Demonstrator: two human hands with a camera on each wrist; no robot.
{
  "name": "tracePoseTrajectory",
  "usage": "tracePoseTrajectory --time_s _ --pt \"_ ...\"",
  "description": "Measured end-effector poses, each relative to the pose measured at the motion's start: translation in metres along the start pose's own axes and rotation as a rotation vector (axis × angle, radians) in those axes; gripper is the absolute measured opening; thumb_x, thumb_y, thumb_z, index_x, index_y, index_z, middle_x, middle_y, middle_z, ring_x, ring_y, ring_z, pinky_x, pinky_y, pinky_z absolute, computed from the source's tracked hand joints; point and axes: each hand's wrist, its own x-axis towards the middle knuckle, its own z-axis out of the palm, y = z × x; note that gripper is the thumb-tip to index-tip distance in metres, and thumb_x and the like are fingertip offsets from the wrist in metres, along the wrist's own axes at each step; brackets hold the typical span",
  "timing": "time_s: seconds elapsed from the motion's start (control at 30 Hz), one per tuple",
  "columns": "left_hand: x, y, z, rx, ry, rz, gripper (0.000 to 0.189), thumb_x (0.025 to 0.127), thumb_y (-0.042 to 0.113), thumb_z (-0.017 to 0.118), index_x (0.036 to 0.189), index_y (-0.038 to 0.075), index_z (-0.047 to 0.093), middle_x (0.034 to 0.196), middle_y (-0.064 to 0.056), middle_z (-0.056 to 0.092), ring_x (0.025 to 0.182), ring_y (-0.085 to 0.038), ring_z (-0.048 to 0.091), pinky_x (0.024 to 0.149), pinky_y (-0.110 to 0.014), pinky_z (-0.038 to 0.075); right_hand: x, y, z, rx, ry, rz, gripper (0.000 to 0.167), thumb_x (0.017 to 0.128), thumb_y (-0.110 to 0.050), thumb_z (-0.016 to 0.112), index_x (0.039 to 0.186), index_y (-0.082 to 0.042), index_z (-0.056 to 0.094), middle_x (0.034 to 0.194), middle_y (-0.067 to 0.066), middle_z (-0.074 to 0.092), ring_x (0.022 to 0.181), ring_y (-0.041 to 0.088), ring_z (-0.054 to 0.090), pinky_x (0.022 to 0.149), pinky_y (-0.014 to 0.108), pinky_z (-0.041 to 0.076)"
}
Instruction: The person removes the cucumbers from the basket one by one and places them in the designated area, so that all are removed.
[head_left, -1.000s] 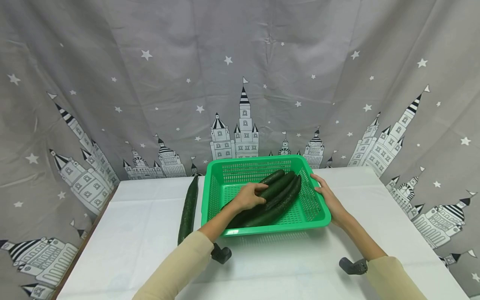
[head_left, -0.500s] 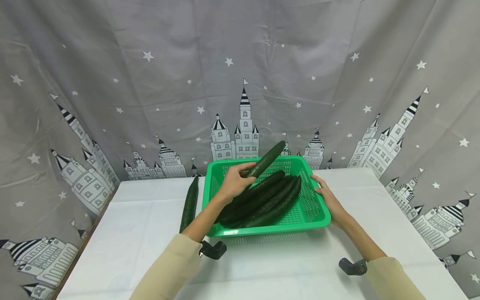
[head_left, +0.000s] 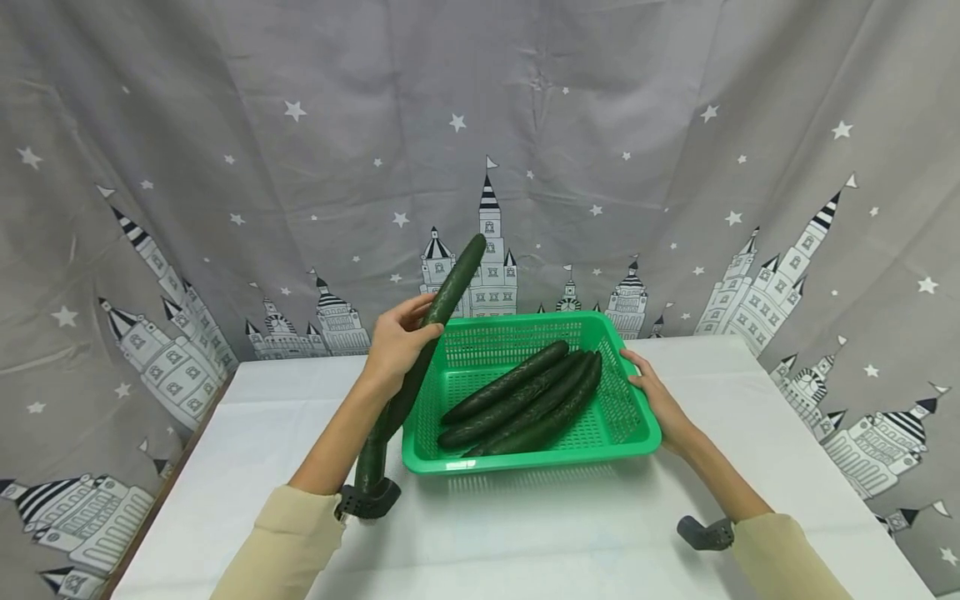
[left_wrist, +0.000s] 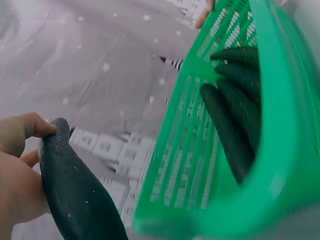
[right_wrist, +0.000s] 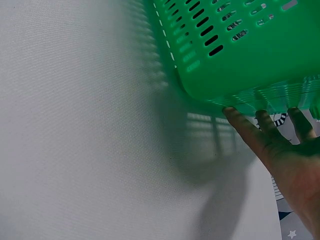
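My left hand [head_left: 401,342] grips a long dark green cucumber [head_left: 459,279] by its middle and holds it slanted up over the left rim of a green plastic basket [head_left: 532,458]. In the left wrist view thumb and fingers pinch this cucumber [left_wrist: 82,195] near the top of that view. Several more cucumbers [head_left: 517,392] lie side by side in the basket. Another cucumber [head_left: 371,467] lies on the table left of the basket, partly behind my left forearm. My right hand [head_left: 663,404] holds the basket's right rim, its fingertips against the outer wall [right_wrist: 240,92].
The basket stands on a white-covered table [head_left: 540,542]. Close behind it hangs a grey curtain [head_left: 570,192] printed with castles and stars. A black wrist device [head_left: 367,500] sits on the left forearm, another device [head_left: 705,533] on the right.
My left hand has lifted one cucumber out of the basket and carried it left, past the basket's left rim. The right hand has stayed at the rim.
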Motion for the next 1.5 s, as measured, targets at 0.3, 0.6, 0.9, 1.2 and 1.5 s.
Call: tracePoseTrajectory --time_s 0.3,0.6,0.9,1.2,1.5 --pt "-0.028 -0.031 -0.064 0.021 0.139 -0.133 0.058 0.096 0.004 0.061 0.152 0.010 0.044 0.148 -0.016 0.048 0.126 -0.026 0.051 0.086 -0.024 0.049 0.002 -0.001 0.005 0.009 -0.007 0.014 0.056 0.109 -0.022 0.026 0.161 -0.014 0.006 0.163 0.020 0.001 0.137 0.046 0.027 0.097 0.038 0.044" --pt "-0.062 -0.071 -0.101 0.013 0.251 -0.323 0.062 0.099 0.010 0.058 0.157 0.016 0.036 0.151 -0.015 0.042 0.104 -0.012 0.058 0.076 -0.020 0.052 0.003 0.002 0.006 0.023 -0.002 0.025 0.055 0.109 -0.021 0.025 0.161 -0.017 0.007 0.161 0.021 0.008 0.133 0.044 0.032 0.095 0.037 0.047" --pt "-0.075 -0.118 -0.103 -0.017 0.259 -0.400 0.064 0.097 0.009 0.059 0.156 0.013 0.036 0.147 -0.020 0.044 0.095 -0.011 0.064 0.075 -0.026 0.056 0.001 0.003 0.002 0.012 0.007 0.018 0.055 0.109 -0.023 0.026 0.161 -0.017 0.008 0.161 0.020 0.007 0.132 0.045 0.032 0.093 0.037 0.048" --pt "-0.075 -0.139 -0.095 -0.005 0.263 -0.401 0.064 0.094 0.004 0.058 0.155 0.006 0.037 0.143 -0.027 0.045 0.085 -0.010 0.064 0.070 -0.025 0.057 0.001 0.003 0.000 0.007 -0.004 0.005 0.055 0.110 -0.023 0.024 0.161 -0.015 0.006 0.162 0.020 0.004 0.134 0.045 0.030 0.094 0.034 0.047" --pt "-0.066 -0.147 -0.088 0.038 0.239 -0.411 0.064 0.095 0.004 0.058 0.154 0.001 0.035 0.144 -0.031 0.042 0.111 -0.035 0.058 0.074 -0.029 0.056 0.001 0.001 0.000 0.004 0.006 0.011 0.055 0.110 -0.022 0.024 0.161 -0.016 0.007 0.161 0.020 0.006 0.133 0.045 0.031 0.093 0.034 0.048"
